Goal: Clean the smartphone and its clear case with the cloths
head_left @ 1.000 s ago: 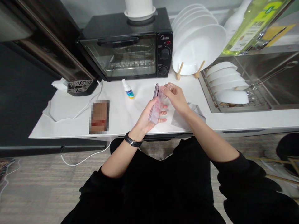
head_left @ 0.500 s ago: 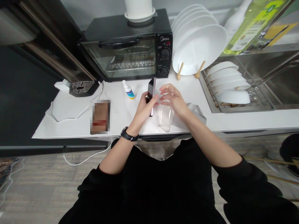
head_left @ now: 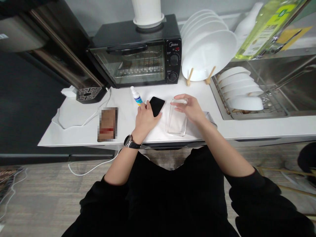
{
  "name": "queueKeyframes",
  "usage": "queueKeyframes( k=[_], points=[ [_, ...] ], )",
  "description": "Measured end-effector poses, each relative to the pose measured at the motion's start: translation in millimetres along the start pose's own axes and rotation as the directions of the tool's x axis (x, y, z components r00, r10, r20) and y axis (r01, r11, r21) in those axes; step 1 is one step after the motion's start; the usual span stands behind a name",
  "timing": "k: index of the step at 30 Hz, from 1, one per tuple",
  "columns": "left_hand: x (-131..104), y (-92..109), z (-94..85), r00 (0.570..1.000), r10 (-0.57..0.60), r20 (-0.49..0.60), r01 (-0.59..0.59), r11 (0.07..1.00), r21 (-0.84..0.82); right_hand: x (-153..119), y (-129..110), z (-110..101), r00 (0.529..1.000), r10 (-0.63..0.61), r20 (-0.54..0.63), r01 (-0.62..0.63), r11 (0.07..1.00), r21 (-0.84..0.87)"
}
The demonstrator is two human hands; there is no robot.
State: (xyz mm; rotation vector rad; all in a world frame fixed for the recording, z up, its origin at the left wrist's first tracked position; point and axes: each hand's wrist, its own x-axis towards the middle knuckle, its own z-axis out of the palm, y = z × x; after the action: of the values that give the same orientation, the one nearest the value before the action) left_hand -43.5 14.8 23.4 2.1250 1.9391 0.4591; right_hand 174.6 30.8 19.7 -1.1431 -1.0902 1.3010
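Observation:
A black phone lies screen up or nearly flat at the counter's middle. My left hand rests over its left edge, fingers wrapped round that side. Just behind these fingers stands a small white spray bottle with a blue label, its base partly hidden. In my right hand is the top end of a clear phone case, held between thumb and fingers. Under my right wrist lies a grey cloth.
The white counter also bears a pixelated flat object and a white cable. Behind are a toaster oven, a coffee machine and upright plates. At right, bowls stand in a rack by the sink.
My left hand has lowered the phone from upright to the counter and moved slightly left. My right hand has shifted a little right, and the clear case now stands apart from the phone.

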Motion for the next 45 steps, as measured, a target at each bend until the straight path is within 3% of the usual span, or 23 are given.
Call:
queueKeyframes(
  k=[15, 21, 27, 40, 43, 45],
  points=[
    [-10, -8, 20.6, 0.993, 0.073, -0.09, -0.069, 0.996, 0.05, -8, 15, 2, 1.0, -0.028, 0.001, 0.028, 0.998, 0.058],
    [-11, -5, 21.5, 0.998, 0.043, -0.04, -0.032, 0.97, 0.243, -5, 27, 7, 1.0, -0.024, 0.002, 0.024, 0.996, 0.083],
    [-10, -5, 19.5, 0.999, 0.043, -0.03, -0.033, 0.963, 0.269, -5, 36, 11, 0.999, -0.027, 0.021, 0.025, 0.996, 0.081],
    [-7, -8, 23.5, 0.993, 0.051, -0.108, -0.031, 0.984, 0.175, 4, 42, 20, 0.994, -0.105, 0.043, 0.103, 0.994, 0.043],
    [-13, -9, 17.6, 0.974, 0.119, -0.193, -0.108, 0.992, 0.064, 4, 42, 22, 0.991, -0.126, 0.049, 0.124, 0.992, 0.037],
    [-20, -6, 11.8, 0.949, 0.179, -0.259, -0.215, 0.97, -0.117, 4, 42, 24, 0.988, -0.148, 0.041, 0.147, 0.989, 0.029]
  ],
)
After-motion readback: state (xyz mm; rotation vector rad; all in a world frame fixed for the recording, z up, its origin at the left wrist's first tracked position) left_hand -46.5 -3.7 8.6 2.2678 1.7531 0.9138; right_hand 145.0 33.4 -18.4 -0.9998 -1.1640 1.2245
